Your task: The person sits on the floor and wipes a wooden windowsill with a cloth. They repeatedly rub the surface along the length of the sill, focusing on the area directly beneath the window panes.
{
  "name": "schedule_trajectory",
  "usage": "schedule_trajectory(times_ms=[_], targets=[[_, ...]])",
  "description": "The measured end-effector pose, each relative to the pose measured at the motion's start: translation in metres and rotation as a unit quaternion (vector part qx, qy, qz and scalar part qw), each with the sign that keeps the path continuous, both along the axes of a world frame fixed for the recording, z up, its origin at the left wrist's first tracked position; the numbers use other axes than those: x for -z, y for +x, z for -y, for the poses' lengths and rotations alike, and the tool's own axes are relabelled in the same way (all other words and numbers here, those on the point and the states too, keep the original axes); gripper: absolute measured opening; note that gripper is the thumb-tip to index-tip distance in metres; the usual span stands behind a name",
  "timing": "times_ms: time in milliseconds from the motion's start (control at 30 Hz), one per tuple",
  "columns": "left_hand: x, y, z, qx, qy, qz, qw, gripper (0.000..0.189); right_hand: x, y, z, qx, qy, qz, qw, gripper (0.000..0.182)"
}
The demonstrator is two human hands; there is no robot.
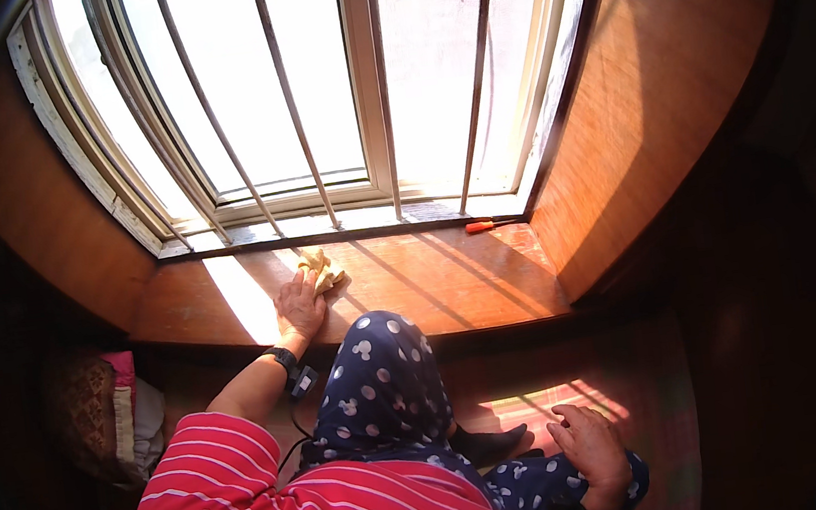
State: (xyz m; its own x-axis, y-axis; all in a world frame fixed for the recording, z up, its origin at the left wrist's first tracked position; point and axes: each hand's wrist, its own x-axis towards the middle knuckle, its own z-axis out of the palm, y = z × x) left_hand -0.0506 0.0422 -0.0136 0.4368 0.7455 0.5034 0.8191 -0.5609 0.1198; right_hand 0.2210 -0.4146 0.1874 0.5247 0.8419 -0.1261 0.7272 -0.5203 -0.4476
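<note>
My left hand (300, 306) reaches onto the varnished wooden windowsill (410, 277), its fingers on a crumpled yellow cloth (321, 270). The cloth lies bunched against the sill, partly hidden under the fingertips. Over by my bent right knee, my right hand (592, 445) holds nothing, with its fingers apart and its wrist above the dotted trouser leg. An orange-handled screwdriver (480, 226) lies at the back right of the sill, close to the window frame.
Several vertical metal bars (293, 109) stand before the sliding window (260, 83). Wooden panels (593, 158) flank the sill. My raised knee (387, 333) is against its front edge. A bundle of fabric (97, 411) sits at the left. Plaid cloth (648, 379) lies beneath me.
</note>
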Motion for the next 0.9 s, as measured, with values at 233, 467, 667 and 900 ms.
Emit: schedule_trajectory(times_ms=[233, 467, 667, 900], targets=[[-0.002, 0.005, 0.012, 0.029, 0.005, 0.013, 0.999, 0.053, 0.000, 0.000, -0.003, -0.014, 0.006, 0.008, 1.000, 0.031], [-0.010, 0.006, 0.020, 0.059, 0.013, 0.005, 0.998, 0.052, -0.005, -0.002, -0.007, 0.012, -0.056, -0.033, 0.998, 0.035], [-0.011, 0.004, 0.022, 0.048, 0.020, 0.012, 0.999, 0.050, -0.015, -0.005, -0.013, 0.001, -0.043, -0.033, 0.999, 0.033], [-0.009, 0.008, 0.015, 0.073, 0.025, 0.013, 0.997, 0.052, -0.004, 0.000, -0.017, -0.028, -0.009, -0.033, 0.999, 0.033]])
